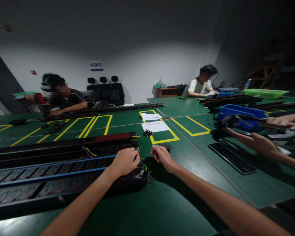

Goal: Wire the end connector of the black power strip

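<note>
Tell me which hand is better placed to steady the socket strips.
Left, likely: the left hand is over the socket strips near their end; the right hand is beyond it, above the table.

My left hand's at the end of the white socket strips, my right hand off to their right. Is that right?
The colour's wrong: the head view shows black socket strips, your left hand at their end, your right hand off to their right.
</note>
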Demonstrator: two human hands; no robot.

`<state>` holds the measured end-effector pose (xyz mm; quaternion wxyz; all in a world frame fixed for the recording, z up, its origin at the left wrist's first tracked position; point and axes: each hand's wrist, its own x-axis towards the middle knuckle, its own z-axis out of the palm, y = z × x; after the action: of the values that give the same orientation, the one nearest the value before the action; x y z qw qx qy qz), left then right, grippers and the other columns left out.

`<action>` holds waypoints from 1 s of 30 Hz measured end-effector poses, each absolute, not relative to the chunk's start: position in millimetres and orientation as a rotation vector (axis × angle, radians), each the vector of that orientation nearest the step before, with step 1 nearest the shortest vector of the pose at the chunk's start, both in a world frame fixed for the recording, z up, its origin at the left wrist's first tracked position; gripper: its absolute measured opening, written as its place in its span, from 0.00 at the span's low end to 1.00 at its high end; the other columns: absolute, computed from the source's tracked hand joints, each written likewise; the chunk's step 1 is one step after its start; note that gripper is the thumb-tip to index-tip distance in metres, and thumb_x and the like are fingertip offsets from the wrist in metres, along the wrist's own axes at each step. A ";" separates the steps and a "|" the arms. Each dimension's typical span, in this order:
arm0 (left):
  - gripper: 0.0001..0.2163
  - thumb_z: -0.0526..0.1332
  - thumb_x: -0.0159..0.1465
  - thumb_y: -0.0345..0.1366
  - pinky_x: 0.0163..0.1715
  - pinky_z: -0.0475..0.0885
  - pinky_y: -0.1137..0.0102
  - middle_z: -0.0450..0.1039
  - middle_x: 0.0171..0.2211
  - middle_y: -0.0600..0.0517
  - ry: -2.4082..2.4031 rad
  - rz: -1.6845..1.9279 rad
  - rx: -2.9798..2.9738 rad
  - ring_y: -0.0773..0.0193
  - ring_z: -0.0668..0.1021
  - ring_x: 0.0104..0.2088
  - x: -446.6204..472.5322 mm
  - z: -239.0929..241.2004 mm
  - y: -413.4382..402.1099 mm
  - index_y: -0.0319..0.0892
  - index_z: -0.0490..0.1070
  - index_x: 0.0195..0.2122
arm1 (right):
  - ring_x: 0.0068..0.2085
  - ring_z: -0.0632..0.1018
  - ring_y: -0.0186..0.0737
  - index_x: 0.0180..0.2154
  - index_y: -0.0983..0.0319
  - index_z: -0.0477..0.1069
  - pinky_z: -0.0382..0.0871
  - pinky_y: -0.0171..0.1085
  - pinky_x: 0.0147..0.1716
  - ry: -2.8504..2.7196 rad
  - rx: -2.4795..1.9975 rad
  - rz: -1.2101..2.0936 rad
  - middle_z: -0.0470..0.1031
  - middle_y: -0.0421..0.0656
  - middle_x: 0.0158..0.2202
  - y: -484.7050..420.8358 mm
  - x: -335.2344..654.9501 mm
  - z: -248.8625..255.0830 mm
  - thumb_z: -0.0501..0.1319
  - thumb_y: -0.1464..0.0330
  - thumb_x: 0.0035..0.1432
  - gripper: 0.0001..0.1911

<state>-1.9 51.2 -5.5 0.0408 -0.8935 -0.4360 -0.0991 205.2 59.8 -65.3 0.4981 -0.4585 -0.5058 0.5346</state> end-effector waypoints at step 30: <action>0.13 0.51 0.68 0.35 0.32 0.68 0.69 0.74 0.33 0.49 -1.338 -0.295 -2.738 0.62 0.76 0.33 -2.6 -5.1 50.4 0.41 0.72 0.31 | 0.16 0.57 0.28 0.25 0.61 0.68 0.44 0.31 0.16 -1.228 -1.091 1.291 0.59 0.34 0.15 60.1 206.0 -66.2 0.56 0.51 0.58 0.21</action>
<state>-2.6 50.4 -5.1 0.0398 -0.8936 -0.4366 -0.0964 206.0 60.1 -66.2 0.5020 -0.4515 -0.5084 0.5345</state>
